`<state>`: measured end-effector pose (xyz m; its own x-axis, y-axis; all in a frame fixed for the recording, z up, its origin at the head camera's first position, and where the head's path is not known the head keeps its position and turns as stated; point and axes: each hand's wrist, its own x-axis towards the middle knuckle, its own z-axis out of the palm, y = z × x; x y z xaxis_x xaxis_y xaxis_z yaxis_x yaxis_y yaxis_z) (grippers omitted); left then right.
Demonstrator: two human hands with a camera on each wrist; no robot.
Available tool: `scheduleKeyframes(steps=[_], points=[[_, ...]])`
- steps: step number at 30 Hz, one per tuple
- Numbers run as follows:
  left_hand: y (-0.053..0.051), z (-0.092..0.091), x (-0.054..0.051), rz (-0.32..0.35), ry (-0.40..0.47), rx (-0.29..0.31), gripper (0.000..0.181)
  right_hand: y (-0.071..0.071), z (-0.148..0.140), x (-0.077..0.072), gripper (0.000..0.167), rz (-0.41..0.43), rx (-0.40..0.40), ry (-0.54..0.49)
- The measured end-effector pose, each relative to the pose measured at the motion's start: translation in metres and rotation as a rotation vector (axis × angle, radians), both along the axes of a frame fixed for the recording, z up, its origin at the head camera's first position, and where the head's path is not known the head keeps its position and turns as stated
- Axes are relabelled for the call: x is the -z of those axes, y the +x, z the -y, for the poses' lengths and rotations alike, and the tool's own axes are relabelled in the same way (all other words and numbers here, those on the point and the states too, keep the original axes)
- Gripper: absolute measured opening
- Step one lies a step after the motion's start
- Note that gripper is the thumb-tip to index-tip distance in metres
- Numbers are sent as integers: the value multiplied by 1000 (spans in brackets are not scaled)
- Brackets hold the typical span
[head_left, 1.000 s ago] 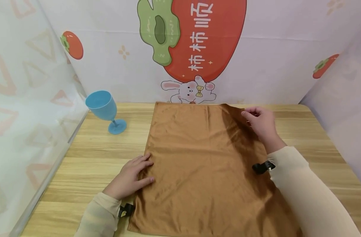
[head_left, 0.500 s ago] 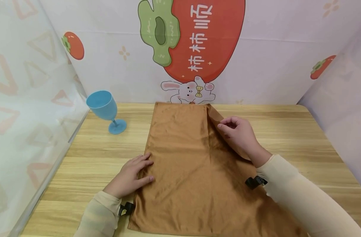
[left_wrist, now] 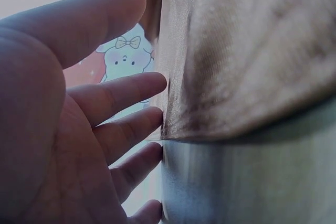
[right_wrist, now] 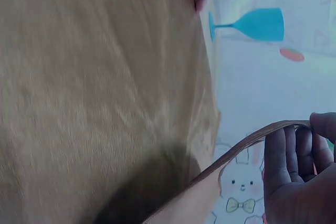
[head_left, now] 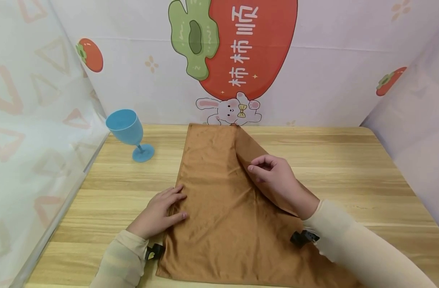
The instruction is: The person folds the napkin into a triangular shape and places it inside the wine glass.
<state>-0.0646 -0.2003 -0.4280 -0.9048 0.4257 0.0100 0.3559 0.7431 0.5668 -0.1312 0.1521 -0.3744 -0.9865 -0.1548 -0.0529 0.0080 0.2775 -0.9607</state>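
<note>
A brown satiny cloth (head_left: pixel 216 208) lies spread on the table, its far right part lifted and folded over toward the middle. My right hand (head_left: pixel 277 178) pinches the raised corner between thumb and fingers, above the cloth. In the right wrist view the cloth's edge (right_wrist: pixel 236 150) runs up to that pinch. My left hand (head_left: pixel 158 210) rests flat on the cloth's left edge with fingers spread. The left wrist view shows its fingertips (left_wrist: pixel 157 81) touching the cloth and the tabletop.
A blue goblet (head_left: pixel 126 130) stands upright on the wooden table (head_left: pixel 367 172), at the far left. A printed backdrop (head_left: pixel 324 80) with a persimmon and a rabbit rises behind the table. Pale sheets (head_left: pixel 21 132) hang along both sides.
My right hand has drawn the far right corner of the cloth leftward and toward me, folding it over and baring table at the right. The left hand stays in place.
</note>
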Motion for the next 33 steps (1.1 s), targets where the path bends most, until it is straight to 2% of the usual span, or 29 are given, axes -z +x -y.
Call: scheduleKeyframes(steps=[14, 26, 33], points=[[0, 0, 1, 28, -1, -13, 56, 35, 23, -1, 17, 50, -69, -114], [1, 0, 0, 7, 14, -9, 53, 65, 58, 14, 14, 74, -172, -230], [0, 2, 3, -13, 23, -14, 50, 78, 78, 22, 15, 122, -225, -229]])
